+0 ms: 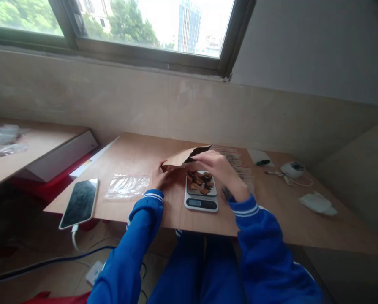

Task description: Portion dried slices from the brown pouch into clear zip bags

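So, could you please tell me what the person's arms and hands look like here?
Both arms wear bright blue long sleeves with white-striped cuffs. The left hand and right hand are bare, with no gloves; no rings or watch are visible.

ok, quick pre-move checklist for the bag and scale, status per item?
1. Paper bag gripped at both ends: left hand at its closed end, right hand at its open mouth: ok.
2. Bag mouth over the scale: beside and above it, exact overlap: cannot tell.
3. Brown pieces all on the scale's platform: ok.
4. Scale display readable: lit, digits too small: cannot tell.
5. Clear plastic bag lying flat, left of the hands, untouched: ok.
6. Phone away from the table edge: overhangs it: not ok.
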A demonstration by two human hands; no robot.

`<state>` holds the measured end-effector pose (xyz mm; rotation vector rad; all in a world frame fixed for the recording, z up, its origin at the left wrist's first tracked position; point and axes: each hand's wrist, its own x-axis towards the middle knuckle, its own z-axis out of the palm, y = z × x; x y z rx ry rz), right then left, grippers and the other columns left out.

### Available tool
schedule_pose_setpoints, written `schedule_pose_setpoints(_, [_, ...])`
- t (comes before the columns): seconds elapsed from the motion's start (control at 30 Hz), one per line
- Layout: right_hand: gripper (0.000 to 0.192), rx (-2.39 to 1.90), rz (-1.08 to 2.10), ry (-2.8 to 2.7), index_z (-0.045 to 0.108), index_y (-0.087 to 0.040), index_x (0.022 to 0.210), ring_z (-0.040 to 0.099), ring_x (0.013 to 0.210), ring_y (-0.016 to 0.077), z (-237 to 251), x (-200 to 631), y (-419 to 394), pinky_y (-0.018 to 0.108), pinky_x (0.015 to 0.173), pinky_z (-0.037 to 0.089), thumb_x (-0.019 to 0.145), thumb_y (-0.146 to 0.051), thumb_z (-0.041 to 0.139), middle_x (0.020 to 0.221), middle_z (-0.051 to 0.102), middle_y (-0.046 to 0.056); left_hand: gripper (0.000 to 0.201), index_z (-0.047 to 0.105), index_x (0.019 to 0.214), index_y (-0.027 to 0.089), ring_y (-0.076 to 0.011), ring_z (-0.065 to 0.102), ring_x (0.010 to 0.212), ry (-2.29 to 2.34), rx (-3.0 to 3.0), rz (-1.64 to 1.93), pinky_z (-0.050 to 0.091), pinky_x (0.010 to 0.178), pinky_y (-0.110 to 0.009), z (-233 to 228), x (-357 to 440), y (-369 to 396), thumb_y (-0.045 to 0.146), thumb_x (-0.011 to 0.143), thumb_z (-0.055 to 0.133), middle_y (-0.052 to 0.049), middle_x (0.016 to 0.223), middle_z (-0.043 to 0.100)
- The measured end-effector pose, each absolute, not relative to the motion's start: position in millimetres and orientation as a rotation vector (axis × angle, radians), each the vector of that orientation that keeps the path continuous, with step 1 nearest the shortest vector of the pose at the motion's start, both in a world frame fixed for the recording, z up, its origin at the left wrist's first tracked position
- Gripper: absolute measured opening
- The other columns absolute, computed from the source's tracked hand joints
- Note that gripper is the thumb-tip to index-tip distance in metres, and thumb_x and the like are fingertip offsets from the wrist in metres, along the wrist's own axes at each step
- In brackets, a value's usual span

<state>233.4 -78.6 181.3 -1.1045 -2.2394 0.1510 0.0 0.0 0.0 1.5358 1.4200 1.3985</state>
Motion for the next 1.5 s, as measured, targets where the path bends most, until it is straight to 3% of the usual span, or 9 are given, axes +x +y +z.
schedule_pose_setpoints(0.23, [0.026,-1.346,0.146,-1.888,0.076,-0.026,0.094,0.060,0.101,0.0262,98,293,-123,0.046,0.092,0.049,0.092,-0.035,0.052,0.103,0.069,0.008,0.054,0.062,0.115,0.016,-0.0266,0.064,0.104,1.517,1.391,1.479,0.048,0.093,-0.039,-1,2,2,0.053,0.076,0.066,-0.012,0.110,0.069])
schedule_pose_setpoints(0.43, [0.030,-1.492,0.081,-1.841,0.074,-0.029,0.103,0.057,0.098,0.0268,44,305,-137,0.046,0.088,0.050,0.094,-0.033,0.047,0.105,0.063,0.009,0.054,0.062,0.116,0.016,-0.0277,0.064,0.107,1.511,1.387,1.465,0.048,0.095,-0.040,4,3,-1,0.054,0.077,0.065,-0.012,0.113,0.069])
schedule_pose_setpoints(0.6, [0.029,-1.504,0.119,-1.892,0.072,-0.029,0.109,0.057,0.095,0.0267,33,295,-140,0.046,0.087,0.050,0.093,-0.031,0.048,0.105,0.062,0.010,0.054,0.062,0.117,0.015,-0.0287,0.064,0.107,1.518,1.373,1.432,0.050,0.095,-0.041,10,5,-4,0.052,0.077,0.066,-0.013,0.114,0.069])
schedule_pose_setpoints(0.83, [0.035,-1.528,0.162,-1.846,0.066,-0.025,0.120,0.055,0.103,0.0276,27,290,-143,0.053,0.099,0.041,0.091,-0.031,0.047,0.111,0.058,0.011,0.051,0.063,0.115,0.015,-0.0284,0.064,0.106,1.509,1.391,1.433,0.050,0.095,-0.040,14,7,-6,0.050,0.078,0.067,-0.012,0.113,0.069])
schedule_pose_setpoints(1.03, [0.034,-1.494,0.220,-1.574,0.064,-0.022,0.119,0.054,0.111,0.0259,37,298,-165,0.047,0.099,0.043,0.094,-0.033,0.043,0.113,0.060,0.012,0.052,0.062,0.115,0.015,-0.0285,0.065,0.105,1.545,1.394,1.404,0.050,0.093,-0.040,14,7,-6,0.050,0.077,0.067,-0.012,0.112,0.070])
schedule_pose_setpoints(1.3, [0.033,-1.584,0.400,-1.233,0.066,-0.020,0.106,0.060,0.103,0.0263,15,309,-229,0.039,0.081,0.051,0.091,-0.043,0.047,0.111,0.065,0.013,0.052,0.061,0.114,0.014,-0.0269,0.064,0.102,1.525,1.410,1.404,0.051,0.089,-0.038,11,9,-3,0.048,0.076,0.068,-0.013,0.110,0.069])
schedule_pose_setpoints(1.5, [0.040,-1.662,0.533,-1.065,0.064,-0.018,0.106,0.062,0.083,0.0212,5,305,-250,0.035,0.074,0.051,0.088,-0.050,0.048,0.107,0.066,0.012,0.051,0.058,0.114,0.013,-0.0288,0.062,0.105,1.566,1.527,1.408,0.049,0.091,-0.042,-3,8,7,0.048,0.078,0.064,-0.014,0.111,0.066])
